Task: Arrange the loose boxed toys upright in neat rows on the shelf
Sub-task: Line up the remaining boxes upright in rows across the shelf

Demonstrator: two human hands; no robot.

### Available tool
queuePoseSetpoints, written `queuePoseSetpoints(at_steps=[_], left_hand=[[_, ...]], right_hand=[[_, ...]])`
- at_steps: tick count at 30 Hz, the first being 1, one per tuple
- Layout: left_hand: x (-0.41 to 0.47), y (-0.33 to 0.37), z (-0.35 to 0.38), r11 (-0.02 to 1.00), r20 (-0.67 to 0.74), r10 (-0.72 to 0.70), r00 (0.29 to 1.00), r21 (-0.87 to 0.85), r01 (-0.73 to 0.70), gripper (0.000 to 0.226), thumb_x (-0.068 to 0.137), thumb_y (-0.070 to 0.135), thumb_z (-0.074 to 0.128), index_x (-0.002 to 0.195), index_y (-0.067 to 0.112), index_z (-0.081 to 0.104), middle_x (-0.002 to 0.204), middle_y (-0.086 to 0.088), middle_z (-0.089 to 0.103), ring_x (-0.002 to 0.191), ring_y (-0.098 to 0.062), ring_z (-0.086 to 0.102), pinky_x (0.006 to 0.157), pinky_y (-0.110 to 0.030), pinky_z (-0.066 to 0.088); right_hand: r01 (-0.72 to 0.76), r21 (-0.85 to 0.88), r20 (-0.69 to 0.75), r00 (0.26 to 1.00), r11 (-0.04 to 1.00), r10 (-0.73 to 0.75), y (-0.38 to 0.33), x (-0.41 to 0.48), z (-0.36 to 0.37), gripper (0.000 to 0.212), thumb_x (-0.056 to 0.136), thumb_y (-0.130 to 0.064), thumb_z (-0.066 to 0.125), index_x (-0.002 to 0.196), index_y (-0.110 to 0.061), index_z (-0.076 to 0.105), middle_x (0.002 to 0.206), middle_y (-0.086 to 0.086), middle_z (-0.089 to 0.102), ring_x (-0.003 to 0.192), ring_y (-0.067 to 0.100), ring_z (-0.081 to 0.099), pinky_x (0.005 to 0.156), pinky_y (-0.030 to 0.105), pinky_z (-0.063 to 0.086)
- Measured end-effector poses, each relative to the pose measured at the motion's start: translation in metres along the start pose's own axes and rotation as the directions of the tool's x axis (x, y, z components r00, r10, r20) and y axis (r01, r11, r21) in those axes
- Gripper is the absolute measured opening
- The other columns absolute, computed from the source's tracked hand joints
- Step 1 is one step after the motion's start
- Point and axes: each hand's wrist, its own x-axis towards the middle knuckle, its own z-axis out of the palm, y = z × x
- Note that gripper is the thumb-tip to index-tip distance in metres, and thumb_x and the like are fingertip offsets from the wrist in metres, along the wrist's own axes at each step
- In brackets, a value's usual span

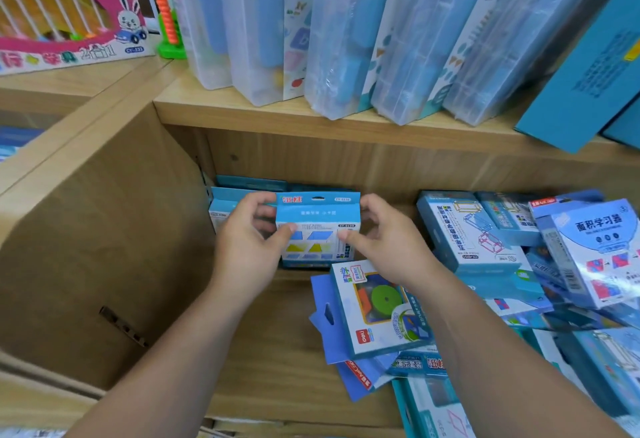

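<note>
Wooden shelf (277, 333), lower bay: both hands hold one blue box (318, 219) upright near the back-left corner. Left hand (249, 247) grips its left edge, thumb on the front; right hand (388, 247) grips the right edge the same way. Hang-tab is up; can't tell if the base touches the shelf. Back boxes (228, 195) stand upright just behind it. Disc box (377, 306) lies flat just below, atop other flat ones. Pile (519, 264) of loose boxes fills the right side, tilted & overlapping. Upper shelf: clear cases (346, 39) lean in a row; pink box (62, 11) & abacus (168, 22) at top left.
</note>
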Motion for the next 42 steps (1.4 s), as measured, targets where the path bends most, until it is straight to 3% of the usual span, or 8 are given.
queuePoseSetpoints(at_steps=[5,10,18,22,27,31,35,42], left_hand=[[0.0,-0.017,0.006,0.996,0.049,-0.009,0.999,0.088,0.005,0.038,0.086,0.009,0.075,0.114,0.027,0.055,0.098,0.014,0.062,0.084,0.01,0.061,0.064,-0.011,0.053],[0.001,-0.032,0.008,0.992,0.048,-0.046,0.998,0.121,0.04,0.037,0.086,0.011,0.076,0.113,0.027,0.056,0.1,0.009,0.063,0.086,0.001,0.065,0.067,-0.021,0.059],[0.002,-0.036,0.009,0.987,0.066,-0.072,0.995,0.148,0.061,0.043,0.085,0.016,0.077,0.119,0.029,0.054,0.098,0.012,0.062,0.091,-0.006,0.066,0.072,-0.031,0.062],[-0.009,-0.033,0.004,0.979,-0.02,-0.027,0.999,0.201,0.03,0.056,0.082,0.021,0.081,0.128,0.032,0.05,0.113,0.009,0.055,0.1,-0.001,0.057,0.082,-0.034,0.059],[-0.046,-0.02,0.002,0.975,0.04,0.135,0.99,0.17,-0.14,0.034,0.083,0.025,0.077,0.109,0.032,0.056,0.103,0.013,0.054,0.091,-0.004,0.058,0.073,-0.033,0.056],[-0.066,-0.023,0.017,0.978,0.292,-0.036,0.956,0.207,-0.026,0.03,0.081,0.047,0.074,0.104,0.041,0.056,0.1,0.01,0.064,0.085,-0.002,0.062,0.07,-0.025,0.051],[-0.077,-0.022,0.03,0.979,0.395,-0.197,0.898,0.131,0.157,0.048,0.063,0.071,0.071,0.104,0.057,0.052,0.097,0.014,0.073,0.086,-0.005,0.07,0.078,-0.041,0.058],[-0.08,-0.003,0.04,0.962,0.286,-0.268,0.92,0.036,0.269,0.071,0.072,0.025,0.089,0.124,0.045,0.044,0.086,0.024,0.069,0.08,-0.004,0.071,0.082,-0.045,0.059]], right_hand=[[-0.035,-0.15,-0.047,0.998,0.988,0.029,-0.002,0.0,0.004,0.036,0.079,-0.024,0.082,0.107,-0.033,0.061,0.083,-0.018,0.054,0.071,-0.008,0.056,0.064,0.009,0.039],[-0.096,-0.182,-0.056,0.995,0.979,0.087,-0.001,0.004,0.006,0.025,0.088,-0.027,0.075,0.105,-0.029,0.056,0.074,-0.009,0.063,0.068,0.003,0.059,0.063,0.025,0.046],[-0.086,-0.232,-0.07,0.995,0.969,0.072,-0.002,0.002,0.007,0.028,0.092,-0.027,0.071,0.116,-0.024,0.058,0.073,-0.011,0.062,0.068,0.002,0.059,0.063,0.025,0.047],[-0.058,-0.22,-0.129,0.991,0.974,0.03,-0.007,-0.012,-0.002,0.033,0.092,-0.03,0.069,0.122,-0.027,0.059,0.085,-0.011,0.064,0.079,0.009,0.063,0.076,0.037,0.056],[0.075,-0.189,-0.175,0.978,0.979,-0.109,-0.009,-0.055,-0.027,0.022,0.091,-0.022,0.069,0.112,-0.027,0.067,0.098,-0.011,0.067,0.091,0.003,0.065,0.084,0.035,0.056],[0.071,-0.356,-0.051,0.994,0.932,-0.096,0.002,-0.091,-0.04,0.034,0.087,-0.039,0.072,0.119,-0.028,0.068,0.116,-0.012,0.066,0.105,0.007,0.062,0.091,0.028,0.051],[0.096,-0.44,0.138,0.99,0.893,-0.039,0.014,-0.11,-0.033,0.064,0.078,-0.066,0.061,0.134,-0.037,0.059,0.145,-0.012,0.049,0.134,0.01,0.046,0.111,0.029,0.039],[0.14,-0.433,0.173,0.982,0.89,-0.071,0.01,-0.111,-0.034,0.058,0.085,-0.055,0.069,0.138,-0.04,0.054,0.153,-0.012,0.04,0.14,0.011,0.038,0.112,0.029,0.036]])
